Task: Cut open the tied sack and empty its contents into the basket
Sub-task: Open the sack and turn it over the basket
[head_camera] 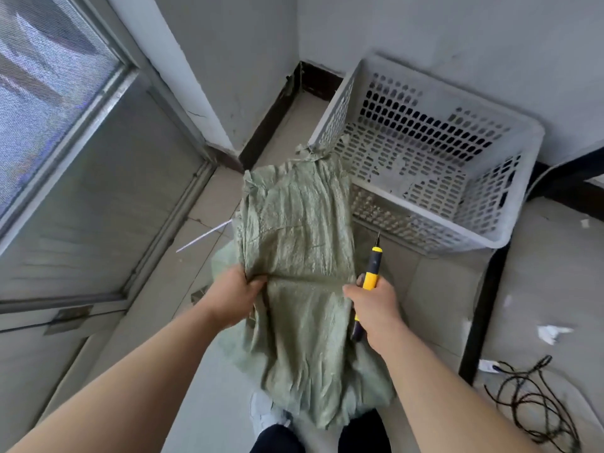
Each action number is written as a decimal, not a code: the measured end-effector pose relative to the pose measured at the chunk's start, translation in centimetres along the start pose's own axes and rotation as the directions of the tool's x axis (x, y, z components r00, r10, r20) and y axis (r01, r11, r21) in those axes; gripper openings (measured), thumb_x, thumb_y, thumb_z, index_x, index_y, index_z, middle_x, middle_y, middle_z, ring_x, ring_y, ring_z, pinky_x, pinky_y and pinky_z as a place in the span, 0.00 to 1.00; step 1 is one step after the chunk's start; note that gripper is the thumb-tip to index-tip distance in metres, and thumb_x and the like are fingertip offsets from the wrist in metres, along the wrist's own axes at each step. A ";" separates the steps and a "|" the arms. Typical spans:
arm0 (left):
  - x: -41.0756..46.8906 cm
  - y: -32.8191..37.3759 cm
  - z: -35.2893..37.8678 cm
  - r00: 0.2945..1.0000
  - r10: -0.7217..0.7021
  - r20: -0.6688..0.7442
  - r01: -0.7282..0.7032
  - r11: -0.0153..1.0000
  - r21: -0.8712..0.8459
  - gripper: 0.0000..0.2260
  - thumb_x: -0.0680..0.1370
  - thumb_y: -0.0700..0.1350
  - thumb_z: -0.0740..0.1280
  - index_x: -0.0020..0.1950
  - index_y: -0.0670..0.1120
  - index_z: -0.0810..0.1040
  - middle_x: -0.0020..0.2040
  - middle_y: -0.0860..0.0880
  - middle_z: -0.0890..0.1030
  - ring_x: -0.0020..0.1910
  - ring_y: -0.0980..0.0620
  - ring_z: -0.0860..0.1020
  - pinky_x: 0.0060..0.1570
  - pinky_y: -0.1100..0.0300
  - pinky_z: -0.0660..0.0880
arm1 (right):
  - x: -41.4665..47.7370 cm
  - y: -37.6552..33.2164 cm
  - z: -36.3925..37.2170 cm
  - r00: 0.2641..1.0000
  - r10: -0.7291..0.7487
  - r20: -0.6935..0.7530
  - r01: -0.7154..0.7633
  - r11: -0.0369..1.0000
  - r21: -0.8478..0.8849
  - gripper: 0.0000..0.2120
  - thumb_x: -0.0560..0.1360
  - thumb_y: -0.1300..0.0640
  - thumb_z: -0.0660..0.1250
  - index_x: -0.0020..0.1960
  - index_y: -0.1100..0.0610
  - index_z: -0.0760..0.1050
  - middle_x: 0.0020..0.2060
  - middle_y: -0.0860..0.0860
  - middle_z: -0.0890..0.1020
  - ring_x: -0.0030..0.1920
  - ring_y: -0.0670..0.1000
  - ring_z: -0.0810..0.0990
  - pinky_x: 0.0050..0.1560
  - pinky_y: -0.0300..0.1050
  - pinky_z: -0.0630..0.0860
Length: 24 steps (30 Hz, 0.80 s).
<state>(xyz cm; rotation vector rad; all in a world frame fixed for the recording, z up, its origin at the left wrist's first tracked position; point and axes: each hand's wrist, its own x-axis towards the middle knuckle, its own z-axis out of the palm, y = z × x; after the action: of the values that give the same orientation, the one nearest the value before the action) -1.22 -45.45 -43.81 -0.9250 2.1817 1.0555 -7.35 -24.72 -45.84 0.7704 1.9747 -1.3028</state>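
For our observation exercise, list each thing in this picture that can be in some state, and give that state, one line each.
Sack: limp, gripped at both sides, far end at the basket's corner.
Basket: upright, nearly empty, only pale scraps inside.
Utility knife: blade out, pointing toward the basket.
Left hand: closed on the sack.
Right hand: closed on the knife, fingers on the sack.
Cord: loose, tangled on the floor.

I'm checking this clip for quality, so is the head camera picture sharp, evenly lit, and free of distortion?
Head view: soft, even daylight, no glare or hard shadows; wide-angle bending curves the walls and the basket; sack, knife and both hands, left and right, read clearly, though slightly soft.
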 end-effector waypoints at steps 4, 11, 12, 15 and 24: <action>-1.8 3.3 -0.9 0.993 0.103 -0.059 -0.105 0.994 -0.021 0.07 0.81 0.46 0.61 0.49 0.45 0.75 0.42 0.46 0.80 0.42 0.43 0.78 0.45 0.56 0.74 | -3.3 -2.5 -2.0 0.991 -0.096 -0.094 0.105 0.989 0.104 0.14 0.72 0.67 0.68 0.37 0.52 0.67 0.28 0.49 0.67 0.26 0.48 0.64 0.28 0.42 0.62; -4.2 13.2 -3.5 0.965 0.253 -0.075 -0.259 0.962 -0.089 0.10 0.80 0.50 0.60 0.48 0.44 0.75 0.37 0.49 0.79 0.38 0.44 0.78 0.43 0.54 0.77 | -6.6 -10.5 -8.9 0.935 -0.232 -0.267 0.310 0.901 0.303 0.14 0.73 0.68 0.67 0.38 0.54 0.66 0.28 0.50 0.65 0.19 0.41 0.62 0.20 0.31 0.61; -3.9 14.8 -3.6 0.959 0.274 -0.079 -0.280 0.955 -0.093 0.09 0.80 0.49 0.61 0.47 0.45 0.74 0.35 0.50 0.77 0.38 0.44 0.77 0.43 0.55 0.76 | -6.3 -11.5 -9.9 0.928 -0.242 -0.284 0.329 0.890 0.315 0.15 0.74 0.67 0.68 0.37 0.53 0.66 0.28 0.49 0.65 0.19 0.41 0.63 0.20 0.31 0.61; -2.1 18.9 -3.4 0.957 0.274 -0.097 -0.287 0.945 -0.155 0.11 0.79 0.50 0.63 0.51 0.42 0.75 0.40 0.44 0.82 0.36 0.42 0.80 0.40 0.47 0.81 | -4.5 -14.5 -12.4 0.909 -0.267 -0.320 0.367 0.876 0.312 0.15 0.73 0.66 0.68 0.37 0.52 0.66 0.29 0.49 0.66 0.23 0.42 0.65 0.23 0.32 0.64; 6.8 25.9 -0.4 0.925 0.317 -0.211 -0.342 0.934 -0.098 0.18 0.75 0.44 0.70 0.64 0.44 0.72 0.60 0.46 0.79 0.59 0.45 0.76 0.56 0.59 0.71 | 6.3 -17.0 -15.7 0.932 -0.152 -0.330 0.255 0.920 0.297 0.13 0.71 0.64 0.72 0.39 0.55 0.67 0.32 0.51 0.70 0.29 0.50 0.67 0.30 0.45 0.67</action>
<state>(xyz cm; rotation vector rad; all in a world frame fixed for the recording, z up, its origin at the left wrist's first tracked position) -25.36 -36.29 -36.74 -0.7560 2.5168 1.3311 -27.14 -14.99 -36.52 0.9932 2.1437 -1.7708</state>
